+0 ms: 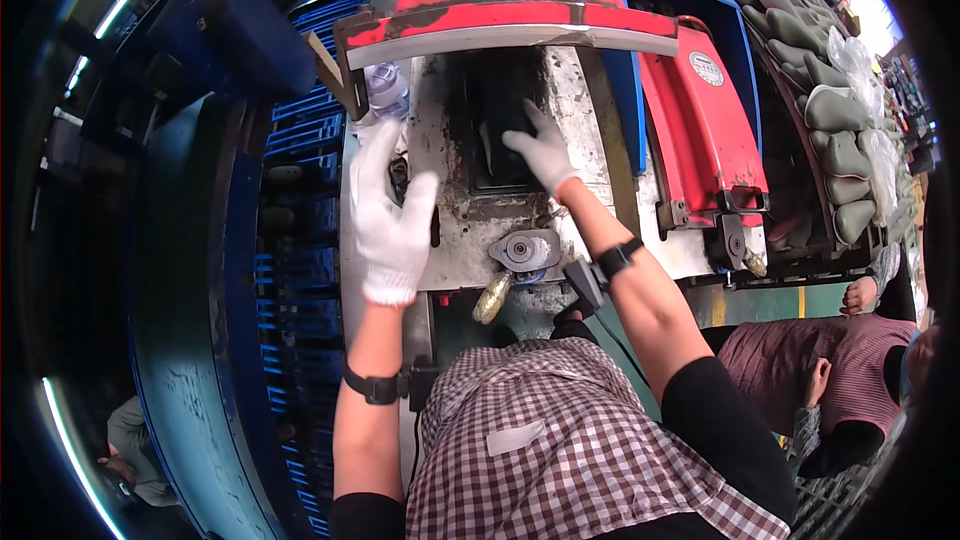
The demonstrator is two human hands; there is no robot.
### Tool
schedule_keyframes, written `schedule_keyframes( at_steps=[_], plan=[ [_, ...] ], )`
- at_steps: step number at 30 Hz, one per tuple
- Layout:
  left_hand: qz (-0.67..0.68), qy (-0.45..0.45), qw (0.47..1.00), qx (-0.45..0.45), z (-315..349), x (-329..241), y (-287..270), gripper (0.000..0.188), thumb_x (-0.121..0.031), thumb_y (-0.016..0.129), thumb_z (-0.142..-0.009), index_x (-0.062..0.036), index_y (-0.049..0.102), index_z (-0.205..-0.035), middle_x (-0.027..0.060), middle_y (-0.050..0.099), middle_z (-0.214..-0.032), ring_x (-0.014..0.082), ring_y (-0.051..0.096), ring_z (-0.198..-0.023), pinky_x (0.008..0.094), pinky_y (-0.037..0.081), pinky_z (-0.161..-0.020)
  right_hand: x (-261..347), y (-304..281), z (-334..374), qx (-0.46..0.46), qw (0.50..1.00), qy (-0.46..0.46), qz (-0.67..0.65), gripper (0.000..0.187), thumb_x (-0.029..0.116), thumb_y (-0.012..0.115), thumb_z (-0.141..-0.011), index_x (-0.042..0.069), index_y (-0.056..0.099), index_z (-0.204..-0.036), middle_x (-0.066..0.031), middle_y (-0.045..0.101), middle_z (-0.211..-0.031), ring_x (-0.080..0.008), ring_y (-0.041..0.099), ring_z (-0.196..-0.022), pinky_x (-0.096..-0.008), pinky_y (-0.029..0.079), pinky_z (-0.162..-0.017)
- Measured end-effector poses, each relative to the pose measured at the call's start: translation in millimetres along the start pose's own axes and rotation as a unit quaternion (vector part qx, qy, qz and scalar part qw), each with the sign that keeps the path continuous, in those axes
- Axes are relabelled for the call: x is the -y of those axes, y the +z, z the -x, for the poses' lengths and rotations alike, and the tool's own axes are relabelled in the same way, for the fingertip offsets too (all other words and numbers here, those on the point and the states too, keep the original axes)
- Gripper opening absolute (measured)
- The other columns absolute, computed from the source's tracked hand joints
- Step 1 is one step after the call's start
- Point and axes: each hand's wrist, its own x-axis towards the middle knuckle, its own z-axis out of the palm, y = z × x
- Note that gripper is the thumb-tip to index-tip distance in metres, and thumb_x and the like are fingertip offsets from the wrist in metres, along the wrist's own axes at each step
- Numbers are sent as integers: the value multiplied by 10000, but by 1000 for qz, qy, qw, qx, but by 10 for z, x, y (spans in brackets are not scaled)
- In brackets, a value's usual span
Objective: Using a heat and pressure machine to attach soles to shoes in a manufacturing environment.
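My left hand [388,215], in a white glove, is raised at the left edge of the machine bed [430,155]. Its thumb stands apart from the fingers and nothing shows in it. My right hand [547,152], also gloved in white, reaches over the dark recessed plate [505,165] in the middle of the bed. Its fingers are spread, and I cannot tell whether they touch the plate. A raised red press cover [510,0] with a pale front edge stands beyond both hands. Behind my left hand sits a pale translucent plastic thing [386,88], partly hidden.
At the bed's front is a grey metal clamp [525,250] with a wrapped handle [491,298]. A second red press cover [700,130] stands at right, beside a rack of grey-green shoe-shaped pieces [840,110]. Blue slatted racking [300,240] runs along the left. A co-worker [820,370] is at right.
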Motion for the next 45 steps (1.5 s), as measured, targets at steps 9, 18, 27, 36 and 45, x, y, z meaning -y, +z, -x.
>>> schedule_keyframes(
  at_steps=[9,18,27,36,45],
  plan=[
    [538,-471,699,17,1074,402,392,669,-429,614,-1109,-102,406,-1654,118,498,-1651,297,468,-1527,512,339,-1303,522,-232,1256,197,807,42,-555,722,405,511,-1151,39,265,-1723,-152,428,-1710,-248,440,-1558,-388,322,-1306],
    [554,-479,676,-75,1227,225,-129,626,-272,629,-986,-47,510,-1557,159,639,-1491,334,659,-1329,491,531,-1169,879,77,1677,256,857,1,-448,786,497,509,-1139,-2,296,-1708,-152,421,-1718,-259,387,-1591,-373,246,-1326],
    [452,-519,679,-255,1968,628,-1155,510,-254,665,-947,-91,636,-1430,109,701,-1385,293,690,-1257,448,570,-1098,439,-5,1624,57,939,-224,255,447,342,691,-991,131,717,-1385,-154,723,-1317,-407,594,-1325,-513,447,-1159],
    [99,-624,683,-367,2284,2691,-2543,211,-201,835,-816,-181,716,-989,-47,643,-880,121,638,-775,314,525,-694,281,126,1616,35,928,-244,279,322,270,723,-931,153,748,-1230,-96,710,-1044,-333,655,-1001,-482,502,-956],
    [-378,-635,663,-119,2349,3345,-2755,1021,-463,769,-940,-5,243,-1687,261,468,-1646,410,465,-1513,468,387,-1233,264,147,1591,47,922,-251,292,333,233,734,-908,152,750,-1230,-94,706,-1016,-339,654,-974,-484,511,-920]
  ],
)
